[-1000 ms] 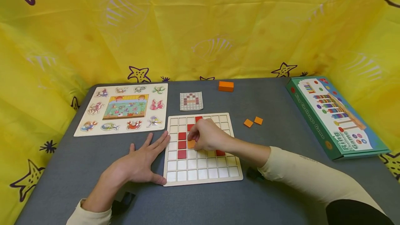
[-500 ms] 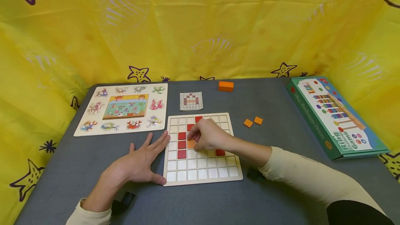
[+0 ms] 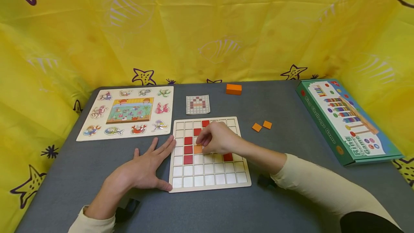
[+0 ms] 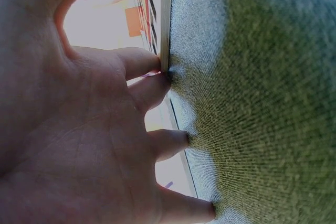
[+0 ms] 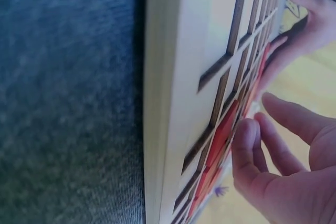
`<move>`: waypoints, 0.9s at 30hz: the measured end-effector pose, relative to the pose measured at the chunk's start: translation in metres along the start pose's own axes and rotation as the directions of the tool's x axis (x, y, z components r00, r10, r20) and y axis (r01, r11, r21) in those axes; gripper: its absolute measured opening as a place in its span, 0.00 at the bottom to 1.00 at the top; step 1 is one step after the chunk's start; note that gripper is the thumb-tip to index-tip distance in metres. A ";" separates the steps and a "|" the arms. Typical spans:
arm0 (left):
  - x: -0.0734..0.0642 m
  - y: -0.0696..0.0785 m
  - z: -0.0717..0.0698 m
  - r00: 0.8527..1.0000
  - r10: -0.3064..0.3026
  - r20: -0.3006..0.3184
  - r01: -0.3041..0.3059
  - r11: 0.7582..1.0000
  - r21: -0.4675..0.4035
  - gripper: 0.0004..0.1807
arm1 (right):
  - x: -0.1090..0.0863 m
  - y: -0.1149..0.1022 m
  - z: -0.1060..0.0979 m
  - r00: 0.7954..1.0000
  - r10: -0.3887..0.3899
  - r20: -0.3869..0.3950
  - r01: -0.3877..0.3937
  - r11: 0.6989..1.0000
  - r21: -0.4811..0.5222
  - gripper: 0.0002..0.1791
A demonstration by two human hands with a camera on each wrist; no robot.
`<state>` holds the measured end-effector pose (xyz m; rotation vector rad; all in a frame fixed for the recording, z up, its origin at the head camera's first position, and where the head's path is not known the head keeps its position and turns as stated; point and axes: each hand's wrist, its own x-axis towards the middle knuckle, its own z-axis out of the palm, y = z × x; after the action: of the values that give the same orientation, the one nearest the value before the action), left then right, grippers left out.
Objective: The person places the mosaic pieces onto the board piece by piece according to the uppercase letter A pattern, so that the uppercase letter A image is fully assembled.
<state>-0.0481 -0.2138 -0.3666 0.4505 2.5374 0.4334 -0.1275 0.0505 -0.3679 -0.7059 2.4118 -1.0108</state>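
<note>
In the head view, a pale wooden grid board (image 3: 210,190) lies on the table with red tiles (image 3: 188,150) in several cells. My right hand (image 3: 221,139) reaches over it, fingers curled, with thumb and fingertips at the edges of an orange tile (image 3: 198,149) beside the red column. The right wrist view shows thumb and fingers (image 5: 245,140) bent close above the board; the tile between them is hard to make out there. My left hand (image 3: 143,170) lies spread at the board's left edge, touching it with thumb and fingertips. Its fingers (image 4: 173,142) are apart and straight.
Two loose orange tiles (image 3: 262,126) lie right of the board. Behind it are a pattern card (image 3: 198,104) and an orange block (image 3: 234,89). A sea-animal puzzle board (image 3: 126,114) lies at left, a green game box (image 3: 349,121) at right. Yellow cloth hangs behind.
My right hand has shifted slightly right and away, uncovering more of the orange tile and the red tile above it. The left hand and the board stay where they were.
</note>
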 end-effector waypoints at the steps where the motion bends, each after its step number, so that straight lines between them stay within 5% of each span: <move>1: 0.000 0.000 0.000 1.000 0.000 -0.001 0.000 1.000 0.000 0.74 | -0.001 0.000 -0.001 1.000 0.001 -0.004 -0.001 1.000 0.008 0.12; 12: 0.000 0.000 0.000 1.000 0.002 -0.002 -0.002 1.000 -0.003 0.75 | -0.011 0.013 -0.019 0.998 0.058 -0.030 -0.055 0.994 0.097 0.12; 27: 0.001 0.000 0.000 1.000 0.001 -0.001 -0.001 1.000 0.000 0.75 | -0.032 0.043 -0.043 0.979 0.069 -0.192 -0.063 0.997 0.035 0.13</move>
<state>-0.0487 -0.2138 -0.3672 0.4515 2.5385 0.4338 -0.1388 0.1181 -0.3664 -0.5354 2.5613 -1.1306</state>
